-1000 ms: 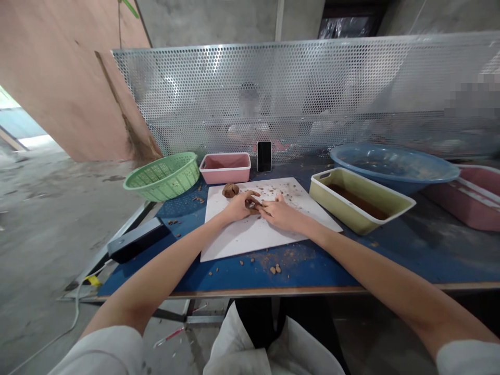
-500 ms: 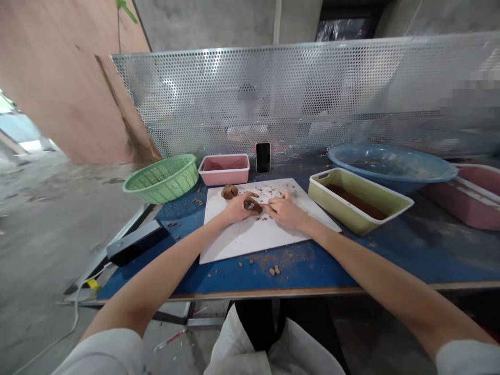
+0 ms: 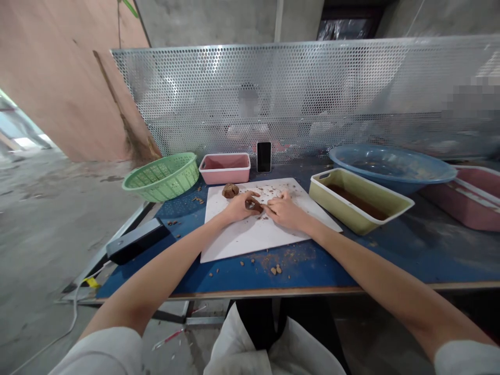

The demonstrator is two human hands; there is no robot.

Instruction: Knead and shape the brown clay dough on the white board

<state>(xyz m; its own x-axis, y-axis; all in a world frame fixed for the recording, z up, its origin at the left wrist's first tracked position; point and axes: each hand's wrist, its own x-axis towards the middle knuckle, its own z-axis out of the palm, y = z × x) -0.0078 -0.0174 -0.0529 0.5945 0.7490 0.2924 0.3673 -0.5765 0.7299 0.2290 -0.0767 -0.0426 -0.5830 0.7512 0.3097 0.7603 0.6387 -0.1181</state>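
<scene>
Lump [image 3: 230, 190] on board [image 3: 230, 242], phone [image 3: 264, 157] behind, basket [image 3: 172, 183] left, basin [image 3: 402, 178] right.

A phone [image 3: 264, 157] (dark-screened) stands upright before a perforated metal panel [image 3: 297, 94].

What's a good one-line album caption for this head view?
Left hand holds a brown piece over a white board, right hand at its edge, brown lump nearby.

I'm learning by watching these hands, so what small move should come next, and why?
Perhaps a light press by the right hand on the right end of the brown piece: the left hand curls around that piece over the white board, the right hand reaches that end, and loose crumbs lie close by, hinting that the material may break easily.
</scene>
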